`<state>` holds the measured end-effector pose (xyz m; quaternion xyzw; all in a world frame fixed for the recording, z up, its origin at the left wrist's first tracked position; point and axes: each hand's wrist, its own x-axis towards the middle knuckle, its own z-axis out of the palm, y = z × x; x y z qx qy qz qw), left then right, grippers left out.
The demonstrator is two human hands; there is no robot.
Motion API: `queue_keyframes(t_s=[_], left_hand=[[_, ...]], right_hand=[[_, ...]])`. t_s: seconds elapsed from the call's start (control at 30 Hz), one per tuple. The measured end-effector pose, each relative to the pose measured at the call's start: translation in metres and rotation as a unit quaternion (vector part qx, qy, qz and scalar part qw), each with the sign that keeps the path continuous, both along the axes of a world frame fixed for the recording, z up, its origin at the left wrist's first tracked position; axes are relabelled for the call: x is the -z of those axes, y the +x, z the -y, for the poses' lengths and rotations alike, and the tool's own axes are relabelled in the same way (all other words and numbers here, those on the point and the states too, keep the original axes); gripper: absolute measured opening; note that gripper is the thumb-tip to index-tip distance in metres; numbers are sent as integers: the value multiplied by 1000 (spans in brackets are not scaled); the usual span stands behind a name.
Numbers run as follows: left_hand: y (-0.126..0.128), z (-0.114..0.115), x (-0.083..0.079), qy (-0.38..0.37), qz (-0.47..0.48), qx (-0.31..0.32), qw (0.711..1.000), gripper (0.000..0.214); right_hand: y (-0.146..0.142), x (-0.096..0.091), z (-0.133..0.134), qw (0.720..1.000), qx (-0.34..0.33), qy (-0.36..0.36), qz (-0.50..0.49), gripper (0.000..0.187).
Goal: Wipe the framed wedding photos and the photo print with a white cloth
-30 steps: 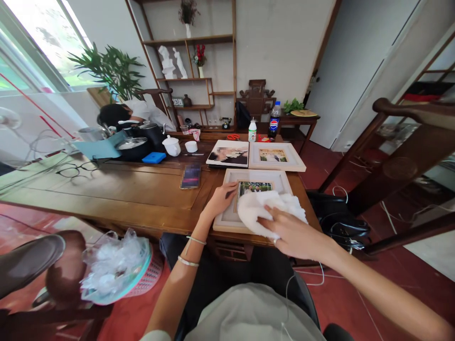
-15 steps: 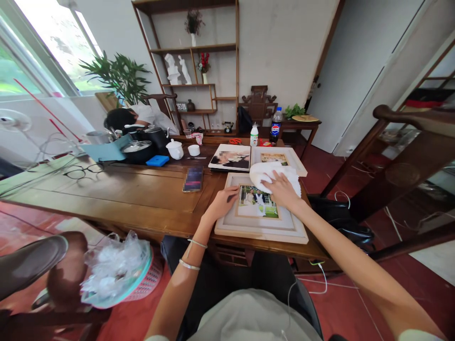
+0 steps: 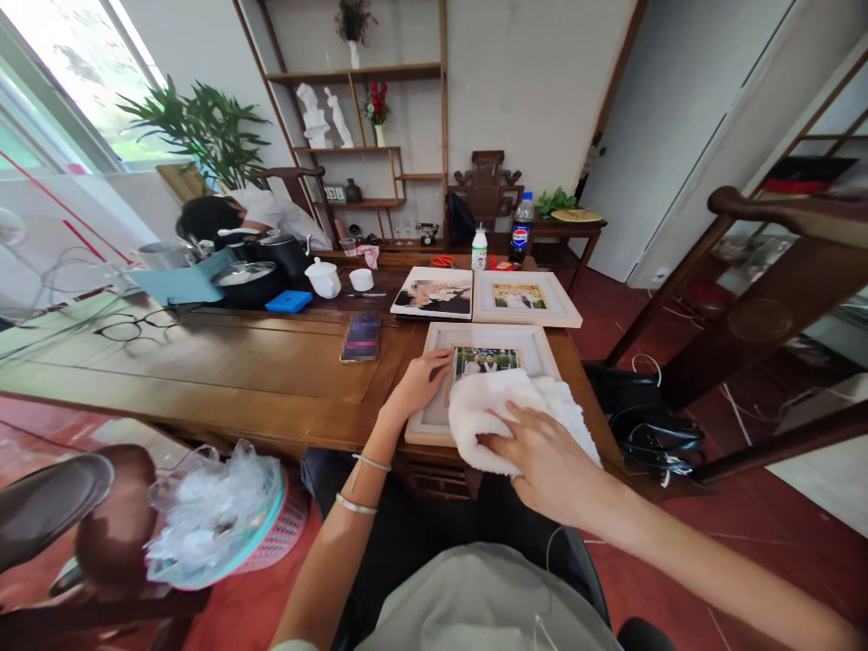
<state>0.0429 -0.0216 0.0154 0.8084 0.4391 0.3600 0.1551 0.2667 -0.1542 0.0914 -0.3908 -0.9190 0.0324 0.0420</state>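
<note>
A white cloth (image 3: 498, 407) is bunched under my right hand (image 3: 552, 452), whose fingers are closed on it. The cloth lies over the lower right of a pale picture frame (image 3: 434, 416) on the table's near edge, covering part of the photo (image 3: 485, 360) of two people. My left hand (image 3: 424, 375) grips the left side of this frame, fingers reaching over its border. Just behind stands a second pale frame (image 3: 562, 312) lying flat with a smaller photo, next to a photo album (image 3: 434, 294).
On the wooden table (image 3: 298, 380) are a phone (image 3: 361, 336), glasses (image 3: 132, 327), a blue box (image 3: 288, 301), a white teapot (image 3: 323, 278), a white bottle (image 3: 479, 250) and a cola bottle (image 3: 521, 231). A basket (image 3: 271, 533) of plastic bags stands at left. Another person (image 3: 271, 212) leans over behind the pots.
My right hand has moved the cloth from the frame's upper edge down toward me, over its lower right. The rear frame is uncovered now. My left hand stays at the frame's left side.
</note>
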Motion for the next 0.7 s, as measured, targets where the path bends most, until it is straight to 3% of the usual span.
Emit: queue_keyframes(t_s=[0.1, 0.2, 0.3, 0.4, 0.53, 0.7], left_hand=[[-1, 0, 0, 4, -7, 4, 1000, 32], [-1, -1, 1, 8, -9, 4, 1000, 31], [-2, -2, 3, 10, -6, 7, 1000, 31], [-2, -2, 3, 9, -4, 7, 1000, 31], [0, -2, 2, 5, -6, 2, 1000, 31], [1, -1, 2, 8, -11, -3, 1000, 31]], right_hand=[[7, 14, -24, 1000, 19, 22, -9, 69], [18, 22, -74, 994, 83, 70, 23, 67], [23, 22, -124, 981, 143, 122, 47, 68], [20, 20, -150, 982, 136, 122, 53, 68], [8, 19, -130, 992, 74, 87, 62, 69], [2, 1, -51, 999, -16, -2, 34, 58]])
